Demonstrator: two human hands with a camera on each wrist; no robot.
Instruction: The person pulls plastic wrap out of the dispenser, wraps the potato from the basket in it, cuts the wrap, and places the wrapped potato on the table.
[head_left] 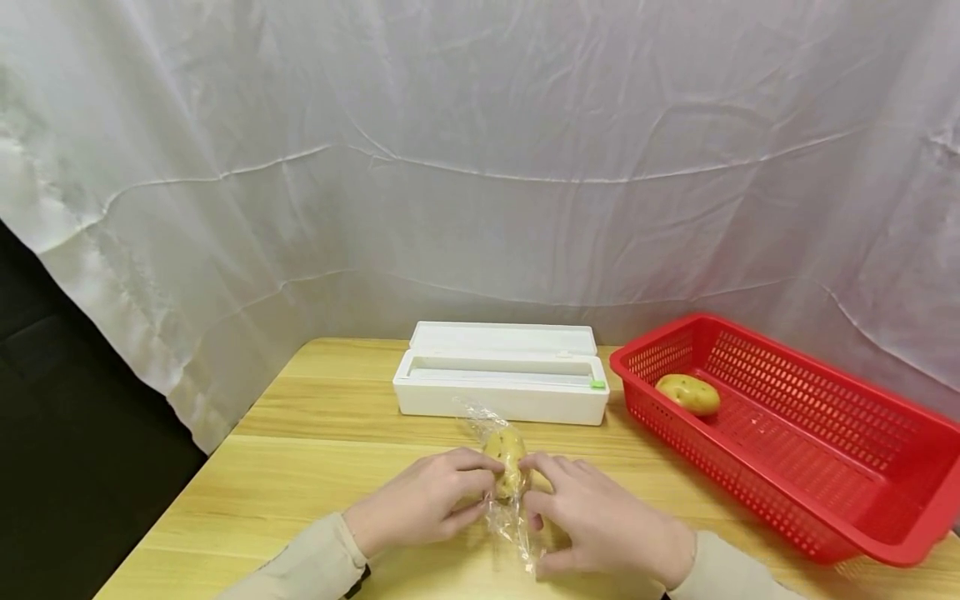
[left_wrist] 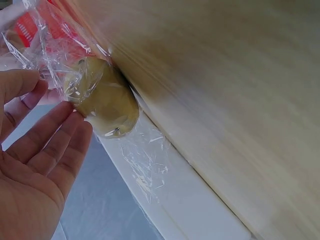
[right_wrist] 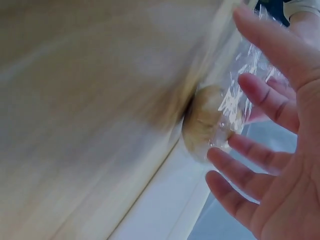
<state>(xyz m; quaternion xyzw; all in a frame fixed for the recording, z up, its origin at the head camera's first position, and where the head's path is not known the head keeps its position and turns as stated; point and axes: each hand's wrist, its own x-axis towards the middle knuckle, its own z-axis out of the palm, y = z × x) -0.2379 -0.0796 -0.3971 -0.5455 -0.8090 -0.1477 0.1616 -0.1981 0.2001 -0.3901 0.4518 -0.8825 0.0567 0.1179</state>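
A yellow potato [head_left: 505,454] lies on the wooden table, loosely wrapped in clear cling film [head_left: 510,525]. Crumpled film sticks out at its far and near ends. My left hand [head_left: 429,498] is at the potato's left side; its thumb and forefinger tips come together on the film, while the other fingertips [left_wrist: 75,120] reach the potato's side. On the opposite side is my right hand [head_left: 600,517], its fingers [right_wrist: 267,150] spread apart and their tips touching or nearly touching the wrapped potato. Its thumb stands well away from the fingers.
Behind the potato stands a white cling film dispenser box [head_left: 502,402] with its lid raised and a green slider [head_left: 597,384]. At right, a red plastic basket [head_left: 750,467] holds another potato [head_left: 688,394]. A pale curtain [head_left: 480,225] hangs behind the table [head_left: 300,467].
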